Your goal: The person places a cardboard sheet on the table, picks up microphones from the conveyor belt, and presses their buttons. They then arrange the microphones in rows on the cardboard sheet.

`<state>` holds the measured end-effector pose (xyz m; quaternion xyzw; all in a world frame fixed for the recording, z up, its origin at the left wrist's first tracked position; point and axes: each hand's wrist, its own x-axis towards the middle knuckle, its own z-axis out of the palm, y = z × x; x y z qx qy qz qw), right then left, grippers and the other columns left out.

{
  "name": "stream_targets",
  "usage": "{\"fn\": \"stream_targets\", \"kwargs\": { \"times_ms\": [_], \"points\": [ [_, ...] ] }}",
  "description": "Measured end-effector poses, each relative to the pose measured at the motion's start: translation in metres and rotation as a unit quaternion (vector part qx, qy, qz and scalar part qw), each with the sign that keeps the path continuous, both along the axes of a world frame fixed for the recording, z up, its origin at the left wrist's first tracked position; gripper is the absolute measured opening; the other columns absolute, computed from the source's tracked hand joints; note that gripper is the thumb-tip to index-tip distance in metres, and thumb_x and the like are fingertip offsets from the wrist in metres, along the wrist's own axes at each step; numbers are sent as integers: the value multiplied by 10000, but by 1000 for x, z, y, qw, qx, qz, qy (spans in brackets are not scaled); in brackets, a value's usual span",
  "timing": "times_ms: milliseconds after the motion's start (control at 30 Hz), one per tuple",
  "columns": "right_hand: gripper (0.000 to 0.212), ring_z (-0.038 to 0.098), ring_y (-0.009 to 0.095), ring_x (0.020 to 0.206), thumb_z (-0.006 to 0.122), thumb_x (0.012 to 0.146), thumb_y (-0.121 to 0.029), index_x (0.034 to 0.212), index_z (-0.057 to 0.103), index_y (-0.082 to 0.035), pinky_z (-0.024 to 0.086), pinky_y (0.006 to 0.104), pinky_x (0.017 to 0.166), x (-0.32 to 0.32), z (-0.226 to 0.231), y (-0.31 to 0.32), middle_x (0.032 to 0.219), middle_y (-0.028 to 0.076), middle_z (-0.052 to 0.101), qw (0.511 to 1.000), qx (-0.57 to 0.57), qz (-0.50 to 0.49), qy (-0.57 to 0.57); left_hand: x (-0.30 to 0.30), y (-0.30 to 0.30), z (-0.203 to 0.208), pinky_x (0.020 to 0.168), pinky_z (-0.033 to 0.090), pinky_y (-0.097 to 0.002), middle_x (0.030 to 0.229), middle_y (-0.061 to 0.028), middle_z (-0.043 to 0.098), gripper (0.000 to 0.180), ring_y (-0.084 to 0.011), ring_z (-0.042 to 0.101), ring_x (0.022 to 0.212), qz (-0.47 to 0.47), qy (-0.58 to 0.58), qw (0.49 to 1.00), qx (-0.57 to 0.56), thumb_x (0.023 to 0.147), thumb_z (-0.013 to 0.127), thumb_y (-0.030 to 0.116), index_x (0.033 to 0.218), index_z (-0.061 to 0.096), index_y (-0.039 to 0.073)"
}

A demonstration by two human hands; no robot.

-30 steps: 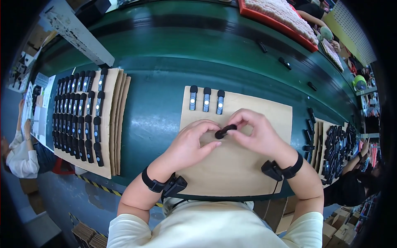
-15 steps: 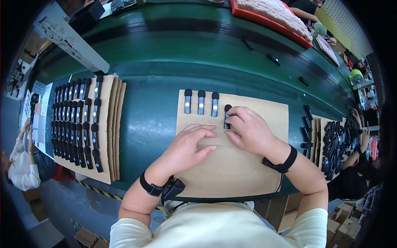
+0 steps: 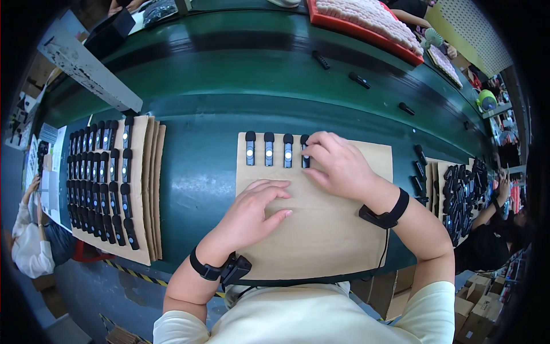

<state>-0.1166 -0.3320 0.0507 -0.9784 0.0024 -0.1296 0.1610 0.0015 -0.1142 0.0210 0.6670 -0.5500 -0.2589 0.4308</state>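
Head view: right hand (image 3: pixel 337 163) touches device (image 3: pixel 303 153); red tray (image 3: pixel 366 42) holds pale pieces (image 3: pixel 371 20).

A green bench (image 3: pixel 195 166) runs through a crowded workroom.
Pale glare (image 3: pixel 181 41) streaks the bench's glossy top, and a chipped white post (image 3: pixel 91 71) rises at a slant on the left; below, the blue-grey floor (image 3: pixel 157 301) has worn patches and a strip of yellow-and-black tape (image 3: pixel 137 273), cardboard boxes (image 3: pixel 478 321) crowd the lower right, and a pale yellow perforated panel (image 3: pixel 475 40) stands at the upper right above a small green fan (image 3: pixel 487 100).
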Motion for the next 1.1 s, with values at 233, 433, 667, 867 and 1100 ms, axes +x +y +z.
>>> {"fn": "stream_targets", "kwargs": {
  "times_ms": [233,433,667,867,1100],
  "points": [
    [286,579,355,1042,706,805,-134,1053,605,-33,485,420,897,34,9,-74,1113,158,573,994,-16,-108,24,0,1,2,961,474,-405,1233,-136,644,257,-333,588,1133,9,-14,1000,-6,801,744,97,1022,628,33],
    [269,594,371,1046,679,848,-175,1062,626,-19,487,427,905,61,-19,-184,1118,190,603,951,-117,-282,38,0,-2,0,948,483,-406,1231,-128,645,253,-333,586,1139,8,-9,1000,-16,805,742,101,1023,627,39],
    [245,634,366,961,684,854,-204,1001,654,-10,507,438,853,135,-9,-168,998,195,661,955,-89,-269,86,2,2,-1,932,494,-394,1237,-109,642,262,-319,588,1143,14,-12,1000,-7,808,744,109,1035,626,55],
    [246,644,372,883,709,834,-217,966,672,-13,512,434,808,178,-21,-152,936,185,684,968,-53,-227,90,2,-1,-1,926,498,-391,1235,-104,644,262,-312,591,1139,9,-16,1000,-14,808,742,100,1038,625,55],
    [219,649,231,783,736,825,-165,962,673,-6,510,329,746,137,24,-120,831,122,673,979,105,-118,127,-1,2,-1,904,511,-368,1197,-141,647,255,-291,592,1142,22,87,993,-80,800,719,18,1037,625,39]
  ]
}}
